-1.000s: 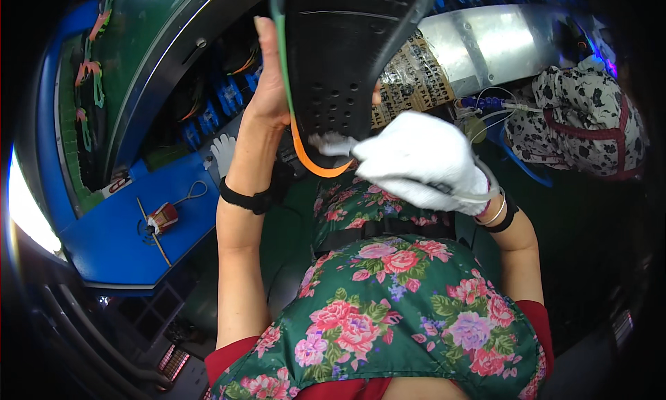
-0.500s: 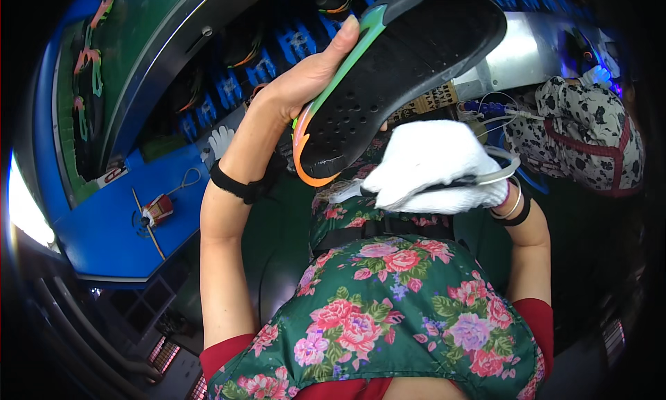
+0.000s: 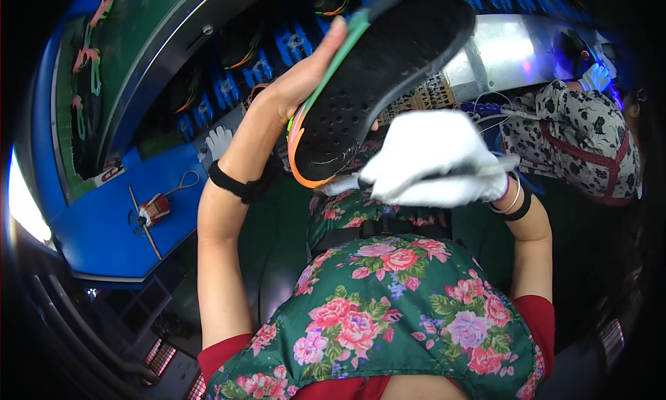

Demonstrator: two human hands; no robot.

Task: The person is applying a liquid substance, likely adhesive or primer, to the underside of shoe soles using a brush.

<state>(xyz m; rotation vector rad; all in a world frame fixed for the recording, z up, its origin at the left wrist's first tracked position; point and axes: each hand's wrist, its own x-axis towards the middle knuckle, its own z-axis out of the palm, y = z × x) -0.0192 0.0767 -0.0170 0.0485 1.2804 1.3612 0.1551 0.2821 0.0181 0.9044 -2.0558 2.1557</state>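
Observation:
A black shoe sole [image 3: 388, 74] with a green-to-orange rim and small holes is tilted up in front of me. My bare left hand [image 3: 305, 84] grips it along its left edge, thumb on the green rim. My right hand [image 3: 433, 157], in a white glove and blurred, is closed round a slim brush. The brush's pale tip [image 3: 341, 185] lies close to the orange end of the sole; whether it touches cannot be told. Its pale rear end sticks out past the glove on the right.
To the left, a blue table [image 3: 104, 233] bears a small red container [image 3: 154, 210] with a stick across it. A white glove [image 3: 218, 142] lies at its far edge. Metal line [image 3: 513, 53] and blue racks [image 3: 295, 46] run behind. A co-worker in patterned clothes [image 3: 576, 136] is at right.
The sole has shifted left and slightly down with my left hand. My gloved right hand has moved slightly, bringing the brush tip left, close under the orange end.

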